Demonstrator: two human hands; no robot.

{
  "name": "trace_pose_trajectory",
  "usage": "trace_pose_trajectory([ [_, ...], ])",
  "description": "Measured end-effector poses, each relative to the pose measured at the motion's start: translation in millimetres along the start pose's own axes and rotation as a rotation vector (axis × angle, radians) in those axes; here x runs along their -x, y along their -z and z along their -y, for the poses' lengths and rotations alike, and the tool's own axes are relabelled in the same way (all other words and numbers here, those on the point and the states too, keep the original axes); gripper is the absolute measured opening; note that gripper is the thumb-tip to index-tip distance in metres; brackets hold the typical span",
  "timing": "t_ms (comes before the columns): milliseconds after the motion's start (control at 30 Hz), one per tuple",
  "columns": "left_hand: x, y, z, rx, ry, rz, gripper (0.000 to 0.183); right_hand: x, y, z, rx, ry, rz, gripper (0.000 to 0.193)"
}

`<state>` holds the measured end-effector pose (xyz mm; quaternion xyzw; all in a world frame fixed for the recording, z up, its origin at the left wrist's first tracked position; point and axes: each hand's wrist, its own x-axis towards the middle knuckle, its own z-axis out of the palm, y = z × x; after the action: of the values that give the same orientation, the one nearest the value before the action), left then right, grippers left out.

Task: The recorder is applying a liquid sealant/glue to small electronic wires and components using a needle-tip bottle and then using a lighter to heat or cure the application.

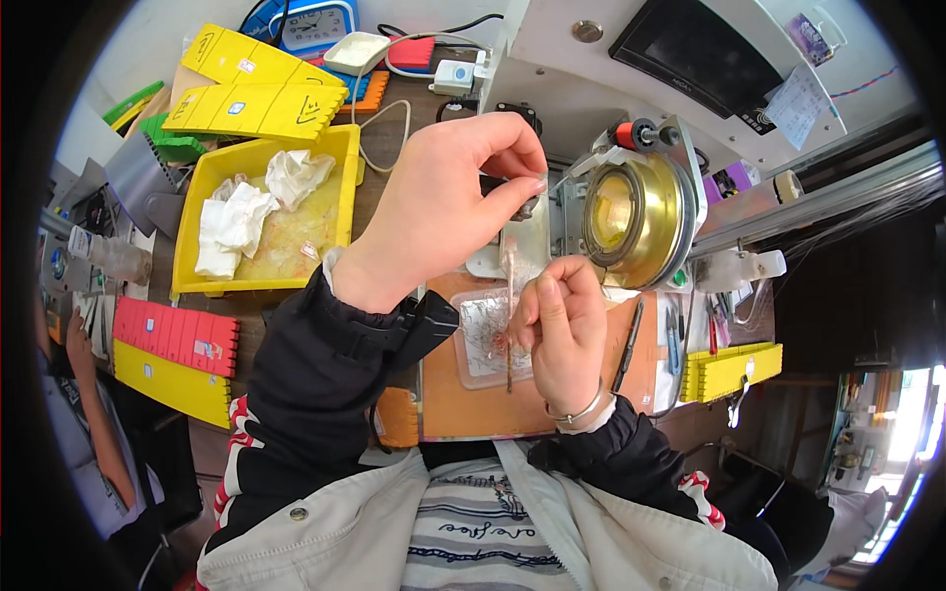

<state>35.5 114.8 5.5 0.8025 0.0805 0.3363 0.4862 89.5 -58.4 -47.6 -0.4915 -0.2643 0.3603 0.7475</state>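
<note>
My left hand [443,197] pinched a small dark metal part [525,208] just beside the round brass-coloured winding drum [631,212]. My right hand [560,330], below the drum, held a thin coppery wire bundle [509,335] between closed fingers, above a clear plastic tray [480,345].

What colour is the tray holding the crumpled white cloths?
Yellow tray, seen best in the head view, upper left.

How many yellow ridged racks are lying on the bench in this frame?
4: two yellow racks stacked at top left, one under the red rack at left, one at right of the board. Others may be hidden.
</note>
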Motion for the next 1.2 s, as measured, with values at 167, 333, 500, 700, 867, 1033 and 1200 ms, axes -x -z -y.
trace_pose_trajectory([
  [167, 1, -4, -2, -0.058, -0.043, -0.015, 0.010, 0, 1, 0, -0.002, -0.001, -0.012, 0.005],
  [333, 3, -7, -3, -0.159, -0.107, -0.066, 0.010, -2, 2, -1, 0.043, 0.033, -0.015, 0.004],
  [500, 4, -8, -5, -0.237, -0.116, -0.039, 0.010, -4, 0, 3, 0.049, 0.013, -0.024, 0.005],
  [700, 6, -12, -5, -0.387, -0.215, -0.062, 0.011, -23, -9, 2, 0.076, 0.034, -0.111, 0.010],
  [867, 3, -9, -1, -0.243, -0.117, -0.028, 0.011, -45, -18, 4, 0.063, 0.060, -0.210, 0.012],
  [1033, 4, -8, -5, -0.277, -0.108, -0.019, 0.010, -54, -18, 0, 0.078, 0.136, -0.210, 0.010],
  [1200, 6, -10, -9, -0.342, -0.134, -0.003, 0.013, -57, -14, -4, 0.092, 0.189, -0.212, 0.009],
])
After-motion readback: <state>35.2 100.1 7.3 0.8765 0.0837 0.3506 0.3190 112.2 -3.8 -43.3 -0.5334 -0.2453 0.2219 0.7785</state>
